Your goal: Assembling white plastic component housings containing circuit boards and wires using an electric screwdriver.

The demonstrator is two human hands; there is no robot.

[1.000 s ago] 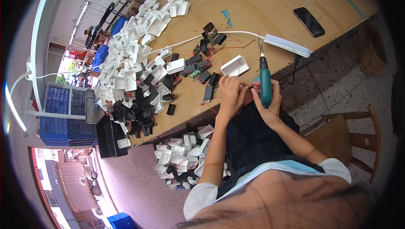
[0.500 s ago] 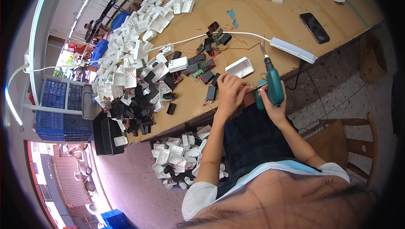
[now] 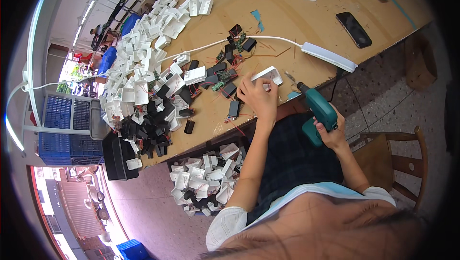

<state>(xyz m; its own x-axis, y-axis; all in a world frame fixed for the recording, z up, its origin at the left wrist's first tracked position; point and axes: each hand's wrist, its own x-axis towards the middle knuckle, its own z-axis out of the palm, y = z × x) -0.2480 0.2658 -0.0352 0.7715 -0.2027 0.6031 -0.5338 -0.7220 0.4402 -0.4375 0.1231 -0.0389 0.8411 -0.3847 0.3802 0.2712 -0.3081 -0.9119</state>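
Teal plastic marks the electric screwdriver [image 3: 318,115], gripped by the right hand [image 3: 330,133] with fingers curled tight round its handle; its bit points up and left toward the table edge. The left hand [image 3: 258,98] rests on the wooden table [image 3: 306,25], fingertips pinched on a small white plastic casing [image 3: 267,75] that lies flat just beside the table's near edge. Left of the casing sit black modules with green circuit boards [image 3: 225,75] and red wires. A white power strip [image 3: 329,57] lies to the right, its cable running left across the table. A black phone [image 3: 353,29] lies further back. Heaps of white casings [image 3: 143,63] cover the left part of the table, and more lie on the floor [image 3: 203,183] below
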